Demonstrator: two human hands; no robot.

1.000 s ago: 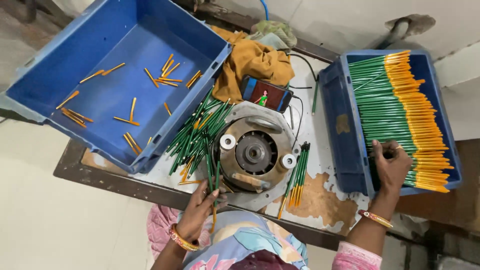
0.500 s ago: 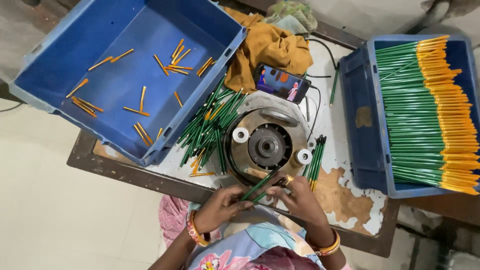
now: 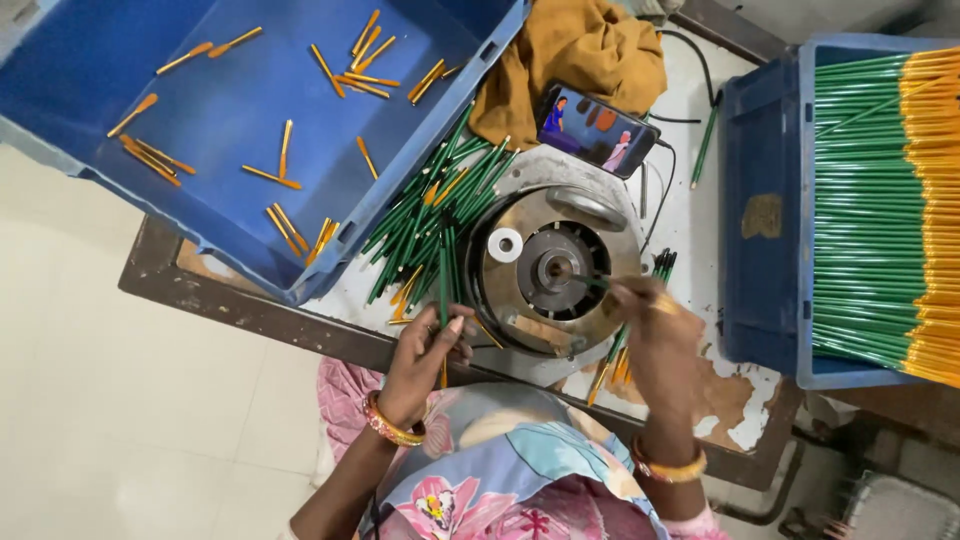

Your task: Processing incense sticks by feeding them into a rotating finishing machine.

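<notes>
A green pencil point(image 3: 590, 282) is pressed tip-first toward the hub of a round metal machine point(image 3: 553, 268), held in the closed fingers of the right hand point(image 3: 655, 330), which hovers over the disc's right rim; the left hand point(image 3: 430, 350) grips a small bunch of green pencils point(image 3: 443, 290) upright at the machine's left edge, fingers curled snugly around them; both wrists carry orange bangles. Just left of the disc a loose heap of green pencils point(image 3: 430, 215) fans across the worn white surface point(image 3: 690, 215), some with orange ends showing; a few more pencils point(image 3: 660, 265) lie by the machine's right side, partly hidden by the right hand. Behind the machine a phone point(image 3: 598, 131) with a lit screen leans against a crumpled mustard cloth point(image 3: 570, 60); a dark cable runs from it. At upper left a large blue tray point(image 3: 220, 110) holds scattered short orange pieces point(image 3: 350, 75); at right a blue crate point(image 3: 765, 215) is packed with neat rows of green pencils with orange ends point(image 3: 880, 200). The person's floral garment fills the lower edge.
</notes>
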